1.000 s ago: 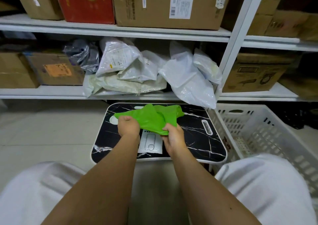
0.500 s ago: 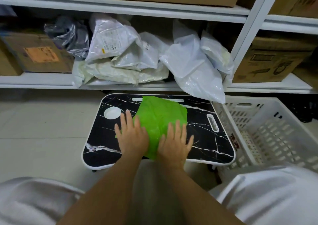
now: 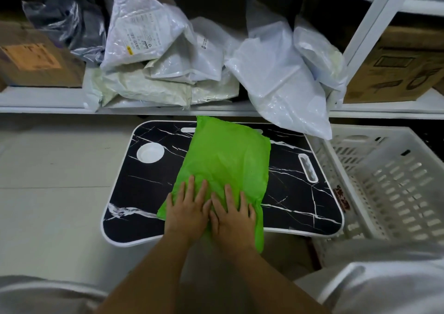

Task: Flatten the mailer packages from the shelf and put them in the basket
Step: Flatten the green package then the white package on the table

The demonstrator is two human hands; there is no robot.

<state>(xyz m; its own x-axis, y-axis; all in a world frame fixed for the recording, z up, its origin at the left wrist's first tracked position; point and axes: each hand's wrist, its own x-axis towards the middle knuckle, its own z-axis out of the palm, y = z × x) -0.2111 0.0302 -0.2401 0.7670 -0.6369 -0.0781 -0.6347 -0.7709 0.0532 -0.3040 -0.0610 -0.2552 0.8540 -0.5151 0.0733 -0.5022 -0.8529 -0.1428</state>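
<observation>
I am seeing the white basket (image 3: 389,181) sitting empty right of the worktop (image 3: 144,193). White mailers (image 3: 276,80) are crowding the shelf (image 3: 43,97), label print unreadable. My left hand (image 3: 186,211) and right hand (image 3: 234,214), fingers spread, are pressing the green mailer (image 3: 228,160) flat on the worktop.

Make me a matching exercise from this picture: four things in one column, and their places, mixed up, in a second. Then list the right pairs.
Things:
1. green mailer
2. white basket
3. white mailers
4. left hand

Places:
A. piled on the shelf
B. on the floor, right of the lap desk
C. spread on the lap desk
D. pressed flat on the green mailer's near end

Pairs: 1-C, 2-B, 3-A, 4-D
</observation>
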